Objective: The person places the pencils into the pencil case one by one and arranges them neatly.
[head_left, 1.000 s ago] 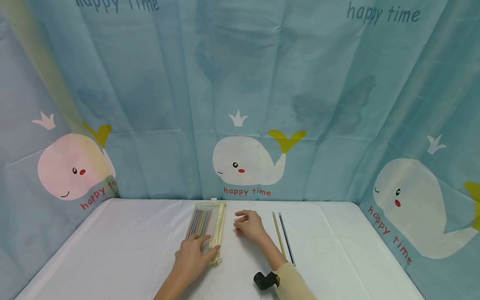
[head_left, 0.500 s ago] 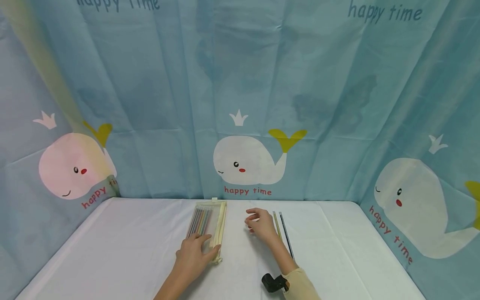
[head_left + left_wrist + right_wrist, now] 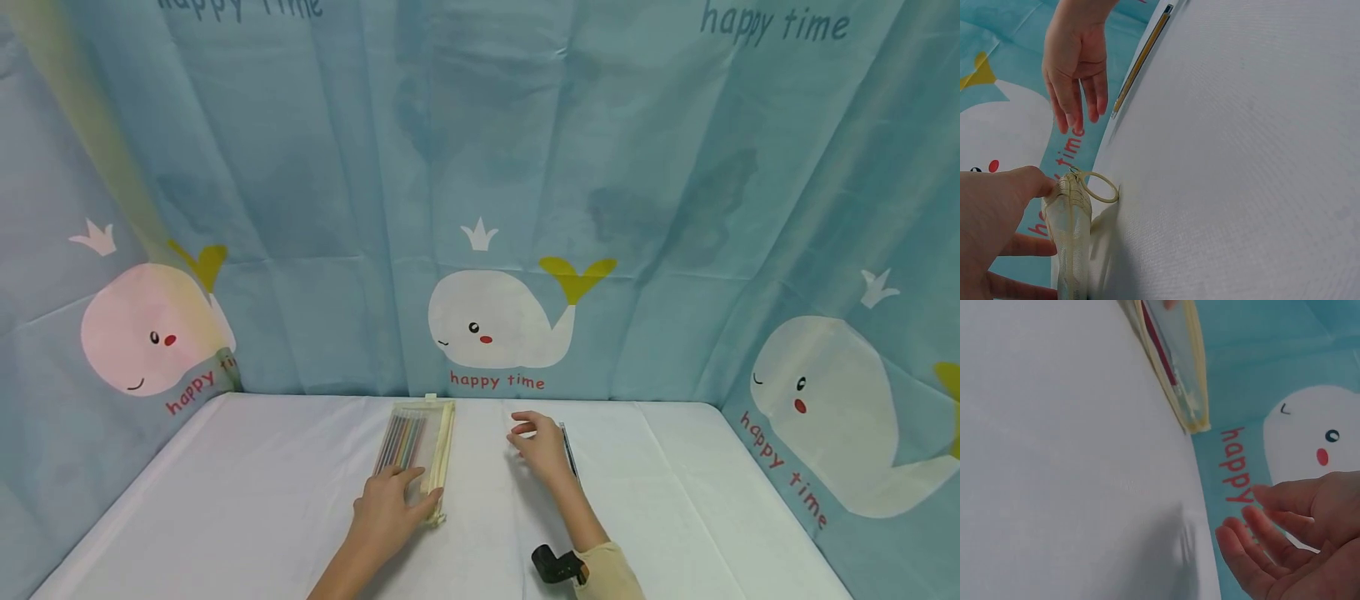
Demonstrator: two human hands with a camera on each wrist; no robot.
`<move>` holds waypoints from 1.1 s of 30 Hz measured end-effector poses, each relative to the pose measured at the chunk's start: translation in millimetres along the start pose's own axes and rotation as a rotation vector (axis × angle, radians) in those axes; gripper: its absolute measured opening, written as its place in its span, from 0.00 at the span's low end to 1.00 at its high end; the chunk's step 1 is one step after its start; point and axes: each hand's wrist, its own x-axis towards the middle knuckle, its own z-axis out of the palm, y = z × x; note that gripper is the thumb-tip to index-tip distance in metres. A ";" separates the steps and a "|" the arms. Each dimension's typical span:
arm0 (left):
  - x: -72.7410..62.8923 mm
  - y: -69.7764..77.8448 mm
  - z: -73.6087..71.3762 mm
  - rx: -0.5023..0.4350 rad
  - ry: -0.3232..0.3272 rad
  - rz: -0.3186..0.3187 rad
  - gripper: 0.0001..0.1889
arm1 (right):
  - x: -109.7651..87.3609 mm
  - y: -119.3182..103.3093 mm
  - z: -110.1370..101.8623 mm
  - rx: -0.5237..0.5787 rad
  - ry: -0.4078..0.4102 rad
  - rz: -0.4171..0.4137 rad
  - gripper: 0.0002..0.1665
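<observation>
My left hand (image 3: 390, 508) rests on the near part of a clear pencil pouch (image 3: 447, 429) with cream edges, fingers spread over it and thumb at its zipper side. Several coloured pencils (image 3: 401, 442) lie inside the pouch. In the left wrist view a cream pull ring (image 3: 1114, 195) hangs from the pouch's zipper end. My right hand (image 3: 542, 442) hovers to the right of the pouch with loosely bent fingers, holding nothing. Beside its wrist a dark pencil (image 3: 567, 450) lies on the table; a yellow pencil (image 3: 1142, 61) shows in the left wrist view, hidden by the hand from above.
A white cloth covers the table (image 3: 697, 500). Behind it hangs a blue curtain (image 3: 337, 333) printed with whales. A black wrist camera (image 3: 555, 567) sits at the right sleeve (image 3: 611, 571).
My right hand has moved right, away from the pouch, and now covers the yellow pencil and part of the dark one in the head view. My left hand has stayed on the pouch.
</observation>
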 end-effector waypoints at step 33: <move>-0.1 0.6 -0.9 0.006 0.001 -0.008 0.27 | -0.4 12.3 -35.2 -0.149 0.089 0.067 0.22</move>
